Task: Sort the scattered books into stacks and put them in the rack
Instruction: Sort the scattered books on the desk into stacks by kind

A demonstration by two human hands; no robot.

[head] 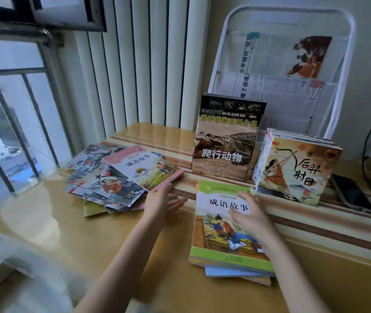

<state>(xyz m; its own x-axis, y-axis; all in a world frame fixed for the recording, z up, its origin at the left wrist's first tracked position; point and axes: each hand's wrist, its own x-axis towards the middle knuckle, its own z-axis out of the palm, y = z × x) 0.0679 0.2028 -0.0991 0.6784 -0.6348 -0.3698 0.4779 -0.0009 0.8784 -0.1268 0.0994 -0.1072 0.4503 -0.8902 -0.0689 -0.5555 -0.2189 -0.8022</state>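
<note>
A loose heap of thin picture books [103, 177] lies at the left of the yellow tabletop [67, 222], topped by a pink-edged book [143, 167]. My left hand [163, 203] hovers open just below that pink book's near corner, fingers straight. A small stack with a green-bordered book [220, 245] on top lies in front of me, and my right hand [249, 216] rests flat on its cover. A brown reptile book set [225, 141] stands upright behind. To its right leans a row of thin books [293, 168] fronted by an archer cover. The white wire rack [288, 64] stands at the back.
Newspapers held by binder clips [315, 86] fill the rack. A dark phone [351, 193] lies at the right on the striped ledge, with a black cable [369, 132] hanging past it. A white radiator [146, 59] lines the back wall; a barred window [10, 120] is at left.
</note>
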